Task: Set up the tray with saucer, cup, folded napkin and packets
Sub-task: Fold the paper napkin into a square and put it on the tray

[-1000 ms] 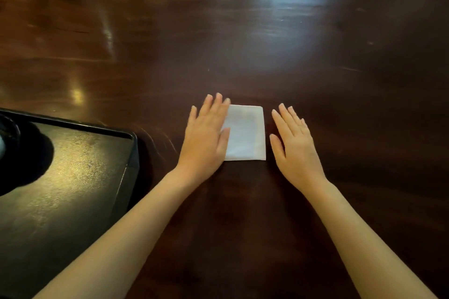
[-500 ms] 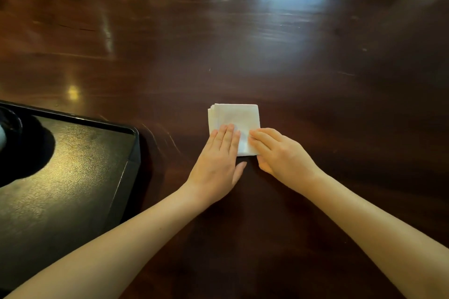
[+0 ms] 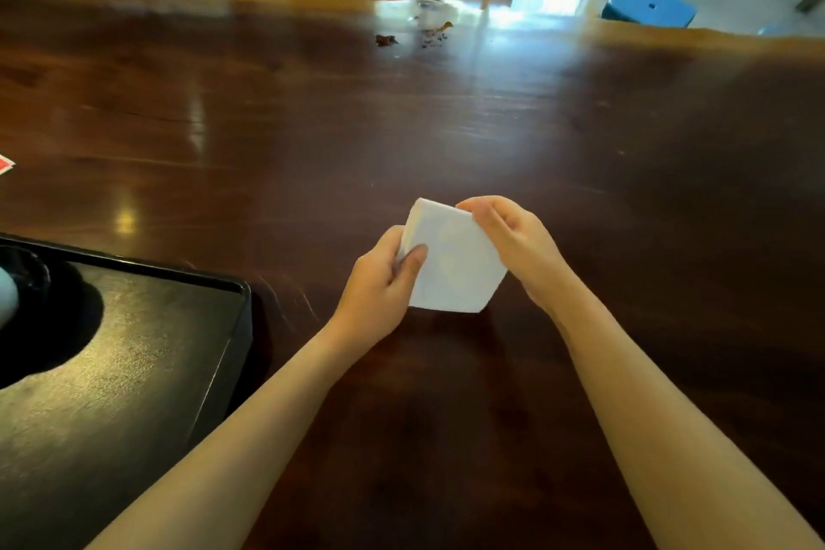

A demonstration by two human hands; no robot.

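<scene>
A white folded napkin [image 3: 451, 266] is held up off the dark wooden table between both hands. My left hand [image 3: 379, 286] grips its left edge with the thumb on top. My right hand [image 3: 513, 241] pinches its upper right corner. The black tray [image 3: 134, 362] lies at the lower left, its right rim well left of the hands. A dark round saucer [image 3: 40, 326] sits on the tray at the frame's left edge, with a sliver of a white cup [image 3: 6, 295] on it, mostly cut off.
A red and white packet [image 3: 5, 164] peeks in at the left edge on the table. Small brown crumbs [image 3: 386, 40] lie near the far edge. A blue stool [image 3: 647, 9] stands beyond the table.
The napkin lay flat on the table under my pressing hands; both hands have now taken hold of it and lifted it. The camera view has tilted up, showing the table's far edge.
</scene>
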